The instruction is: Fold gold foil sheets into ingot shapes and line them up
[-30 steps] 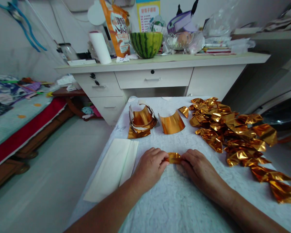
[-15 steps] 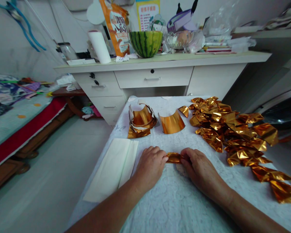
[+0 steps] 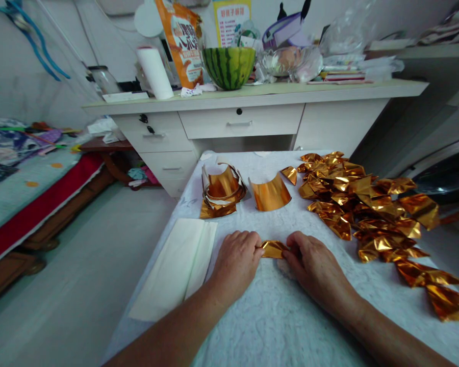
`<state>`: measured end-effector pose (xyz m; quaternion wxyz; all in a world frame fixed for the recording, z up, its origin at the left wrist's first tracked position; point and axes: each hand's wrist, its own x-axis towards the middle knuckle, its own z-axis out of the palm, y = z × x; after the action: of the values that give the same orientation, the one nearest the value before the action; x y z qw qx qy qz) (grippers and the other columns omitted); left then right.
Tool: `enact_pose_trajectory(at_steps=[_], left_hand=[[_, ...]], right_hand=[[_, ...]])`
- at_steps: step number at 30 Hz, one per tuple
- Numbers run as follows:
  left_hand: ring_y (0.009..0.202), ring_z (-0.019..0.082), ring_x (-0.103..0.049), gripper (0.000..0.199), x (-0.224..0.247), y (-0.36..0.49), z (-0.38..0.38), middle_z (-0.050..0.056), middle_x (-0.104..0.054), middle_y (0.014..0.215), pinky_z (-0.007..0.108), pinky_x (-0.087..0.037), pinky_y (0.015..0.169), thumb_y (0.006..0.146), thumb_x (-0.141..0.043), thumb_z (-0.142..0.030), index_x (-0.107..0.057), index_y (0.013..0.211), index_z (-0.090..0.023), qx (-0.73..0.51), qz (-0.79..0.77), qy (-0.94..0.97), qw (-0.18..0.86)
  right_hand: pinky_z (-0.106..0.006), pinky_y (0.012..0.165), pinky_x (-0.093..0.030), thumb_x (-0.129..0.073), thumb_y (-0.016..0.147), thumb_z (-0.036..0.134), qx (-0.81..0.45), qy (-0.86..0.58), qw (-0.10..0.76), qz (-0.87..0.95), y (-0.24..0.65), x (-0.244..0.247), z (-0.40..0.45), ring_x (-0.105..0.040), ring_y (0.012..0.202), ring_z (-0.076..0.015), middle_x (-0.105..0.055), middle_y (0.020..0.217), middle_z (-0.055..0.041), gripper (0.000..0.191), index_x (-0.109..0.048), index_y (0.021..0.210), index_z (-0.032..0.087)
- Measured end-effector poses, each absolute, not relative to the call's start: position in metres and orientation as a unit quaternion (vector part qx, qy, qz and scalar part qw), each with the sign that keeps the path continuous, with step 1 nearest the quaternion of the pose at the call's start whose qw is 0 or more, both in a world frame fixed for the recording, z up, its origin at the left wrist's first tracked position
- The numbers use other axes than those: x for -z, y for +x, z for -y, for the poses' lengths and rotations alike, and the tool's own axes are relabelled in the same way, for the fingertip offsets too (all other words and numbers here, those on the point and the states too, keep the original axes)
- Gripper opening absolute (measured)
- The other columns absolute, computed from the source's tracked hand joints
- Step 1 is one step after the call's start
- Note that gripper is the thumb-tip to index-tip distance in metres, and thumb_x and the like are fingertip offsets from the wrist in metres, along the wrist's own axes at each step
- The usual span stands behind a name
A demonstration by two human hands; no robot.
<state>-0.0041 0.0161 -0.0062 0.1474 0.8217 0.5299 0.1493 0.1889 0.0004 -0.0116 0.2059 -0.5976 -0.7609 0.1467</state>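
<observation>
A small folded piece of gold foil (image 3: 273,249) is stretched between my two hands, just above the cloth-covered table (image 3: 275,326). My left hand (image 3: 239,260) pinches its left end. At the right end, my right hand (image 3: 313,260) grips it with thumb and curled fingers. Beyond the hands lie a curved gold sheet (image 3: 271,193) and a loose roll of gold and white sheets (image 3: 222,186). To the right spreads a heap of twisted gold foil pieces (image 3: 344,188). White folded paper (image 3: 172,267) lies left of my left hand.
Behind the table stands a white desk (image 3: 252,99) with half a watermelon (image 3: 228,66), an orange bag (image 3: 183,46), a white roll (image 3: 155,73) and plastic bags on it. A bed (image 3: 30,188) is on the left, and a round-doored appliance (image 3: 443,168) on the right.
The foil between my hands now shows a creased, brighter face. My right hand's fingers have shifted slightly on its end. The rest of the table is unchanged.
</observation>
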Motion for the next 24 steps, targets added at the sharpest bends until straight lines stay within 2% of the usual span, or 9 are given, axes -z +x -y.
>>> enact_pose_trajectory(at_steps=[18,24], left_hand=[[0.087,0.022,-0.057,0.003,0.0084,-0.0031,-0.0156,0.002,-0.065,0.089,0.036,-0.041,0.08,0.091,-0.056,-0.018,-0.058,0.089,-0.02,-0.144,-0.538,0.817,0.147],[0.088,0.022,-0.055,0.005,0.0094,-0.0027,-0.0146,0.001,-0.064,0.09,0.036,-0.04,0.081,0.092,-0.053,-0.018,-0.056,0.09,-0.021,-0.146,-0.538,0.817,0.146]], right_hand=[[-0.031,0.064,-0.042,-0.052,0.088,0.014,-0.135,-0.61,0.192,0.757,0.1872,0.0108,-0.0011,-0.058,0.07,-0.0201,-0.06,0.075,-0.0032,0.01,-0.052,0.08,0.02],[-0.03,0.066,-0.041,-0.043,0.093,0.013,-0.137,-0.59,0.18,0.775,0.1895,0.0106,-0.0032,-0.055,0.07,-0.0186,-0.057,0.078,-0.0037,0.019,-0.056,0.081,0.019]])
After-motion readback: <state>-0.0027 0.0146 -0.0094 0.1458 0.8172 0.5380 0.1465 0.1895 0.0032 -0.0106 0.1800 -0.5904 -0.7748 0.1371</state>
